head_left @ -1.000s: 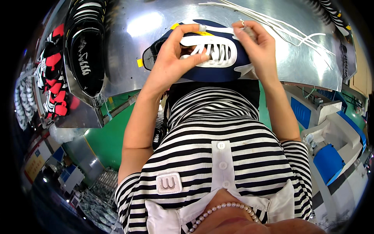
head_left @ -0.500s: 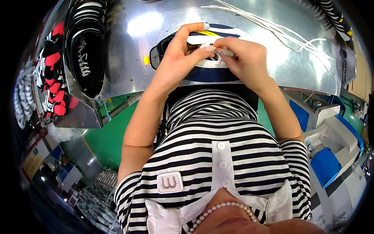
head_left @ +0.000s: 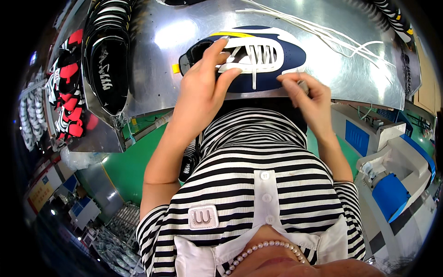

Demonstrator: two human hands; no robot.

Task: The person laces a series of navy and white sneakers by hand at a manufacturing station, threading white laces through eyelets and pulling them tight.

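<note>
A navy and white sneaker (head_left: 294, 54) with a yellow stripe lies on the metal table, toe to the right. White laces cross the toe end of its throat, and one loose lace end (head_left: 254, 82) hangs over the near side. My left hand (head_left: 203, 83) rests over the heel end of the throat, thumb and fingers spread apart, fingertips touching the shoe. Off the near side of the toe, my right hand (head_left: 308, 94) is closed round a small grey tool (head_left: 303, 87); its tip is hidden.
Several loose white laces (head_left: 318, 31) lie across the table's far right. A black shoe (head_left: 108, 74) stands in a row at the left, with red and black shoe parts (head_left: 69, 97) beyond it. A grey and blue machine (head_left: 392, 184) stands to the right.
My right hand has drawn away from the throat, toward me and to the right, with the tool. My left hand's fingers have spread, and the laces and toe now show.
</note>
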